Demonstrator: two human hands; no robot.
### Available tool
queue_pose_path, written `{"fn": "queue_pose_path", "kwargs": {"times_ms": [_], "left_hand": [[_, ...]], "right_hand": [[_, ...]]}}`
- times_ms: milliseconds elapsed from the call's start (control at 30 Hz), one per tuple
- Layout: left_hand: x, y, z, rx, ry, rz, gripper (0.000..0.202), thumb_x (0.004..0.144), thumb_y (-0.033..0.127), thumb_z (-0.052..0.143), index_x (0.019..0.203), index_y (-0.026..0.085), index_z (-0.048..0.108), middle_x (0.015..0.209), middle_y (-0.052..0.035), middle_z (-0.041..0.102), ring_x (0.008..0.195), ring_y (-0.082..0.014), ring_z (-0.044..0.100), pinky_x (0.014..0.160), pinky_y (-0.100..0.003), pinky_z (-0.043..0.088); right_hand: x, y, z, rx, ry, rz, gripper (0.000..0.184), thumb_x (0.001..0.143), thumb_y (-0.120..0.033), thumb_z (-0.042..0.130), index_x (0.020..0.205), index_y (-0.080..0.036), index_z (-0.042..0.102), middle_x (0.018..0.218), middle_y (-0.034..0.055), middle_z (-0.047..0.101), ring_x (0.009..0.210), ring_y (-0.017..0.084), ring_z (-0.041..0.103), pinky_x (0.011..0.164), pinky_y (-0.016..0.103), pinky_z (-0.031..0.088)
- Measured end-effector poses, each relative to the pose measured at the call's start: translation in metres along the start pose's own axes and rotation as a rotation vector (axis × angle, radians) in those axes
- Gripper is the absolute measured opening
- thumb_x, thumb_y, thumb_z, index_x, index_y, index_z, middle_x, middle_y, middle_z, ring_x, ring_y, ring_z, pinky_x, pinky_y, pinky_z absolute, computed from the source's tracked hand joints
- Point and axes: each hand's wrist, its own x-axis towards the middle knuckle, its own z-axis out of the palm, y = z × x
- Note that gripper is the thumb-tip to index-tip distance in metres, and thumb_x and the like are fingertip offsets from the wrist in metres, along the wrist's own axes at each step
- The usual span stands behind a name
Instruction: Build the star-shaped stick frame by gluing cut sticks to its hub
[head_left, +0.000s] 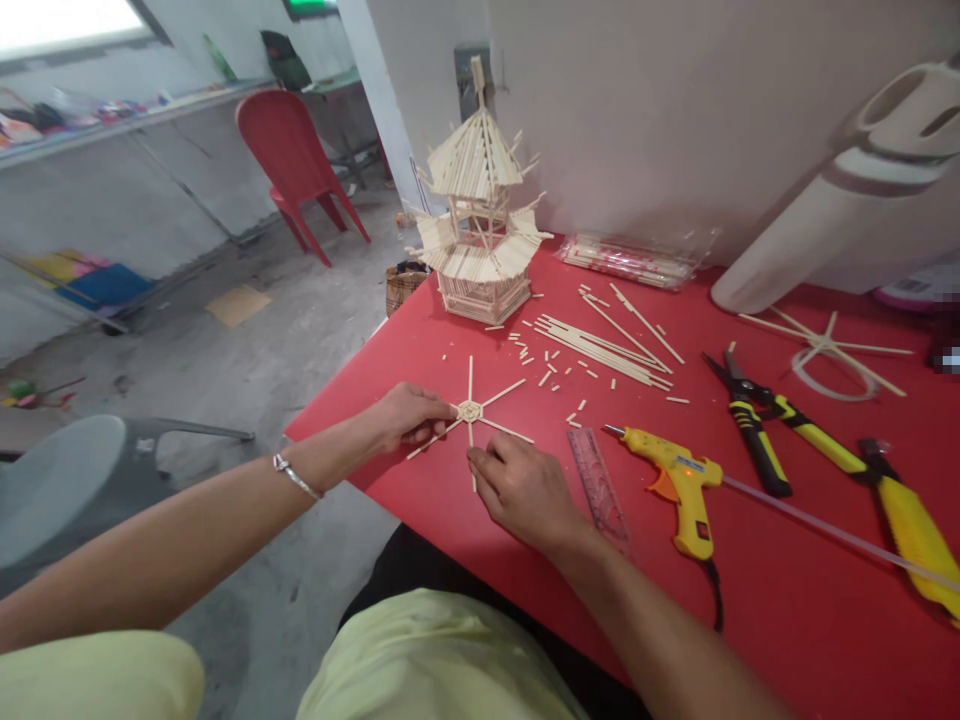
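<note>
A wheel-like frame of thin wooden sticks point(470, 411), with several spokes and a small ringed hub, is low over the red table's near edge. My left hand point(412, 414) pinches it beside the hub, thumb and forefinger pressed together. At the spoke pointing toward me, my right hand point(521, 490) has its fingers closed; the fingertips partly cover that spoke. Close to the right hand lies a clear ruler point(600, 485). A yellow hot glue gun point(679, 475) with a lit orange light and a long glue stick behind it rests further right.
A stick pagoda model point(484, 215) stands at the back left of the red table point(465, 545). Cut pieces and long sticks point(600, 350) lie mid-table. Yellow-black pliers point(750, 410), a yellow utility knife point(911, 525), another stick star point(825, 343) and a leaning white tube point(810, 215) occupy the right.
</note>
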Motion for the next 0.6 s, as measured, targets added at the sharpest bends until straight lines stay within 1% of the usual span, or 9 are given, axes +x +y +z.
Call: {"fn": "queue_pose_path", "kwargs": {"times_ms": [333,467,600], "left_hand": [[-0.0014,0.0009,0.0006,0.003,-0.002,0.004,0.026,0.072,0.022,0.071,0.051,0.014,0.057,0.044,-0.0002,0.056,0.031,-0.0045,0.035,0.033,-0.021,0.026],[-0.0013,0.0013,0.0012,0.004,-0.001,0.003,0.025,0.071,0.023,0.071,0.052,0.014,0.058,0.042,0.0005,0.054,0.031,-0.0046,0.035,0.033,-0.021,0.026],[-0.0006,0.0004,0.001,0.018,0.005,0.007,0.025,0.072,0.023,0.07,0.052,0.014,0.058,0.044,0.0003,0.055,0.031,-0.0048,0.035,0.034,-0.021,0.027]], "right_hand": [[-0.0004,-0.0003,0.0,-0.003,-0.002,0.003,0.023,0.095,-0.026,0.048,0.11,-0.026,0.066,0.085,0.0023,0.058,0.076,0.015,0.049,0.059,0.031,0.023],[-0.0004,-0.0002,-0.0002,0.009,0.002,-0.001,0.023,0.095,-0.026,0.049,0.11,-0.025,0.066,0.086,0.0027,0.059,0.076,0.015,0.049,0.06,0.03,0.024],[-0.0005,-0.0004,-0.0006,0.008,-0.011,0.0,0.024,0.095,-0.026,0.048,0.112,-0.025,0.065,0.086,0.0032,0.059,0.076,0.015,0.049,0.06,0.029,0.023]]}}
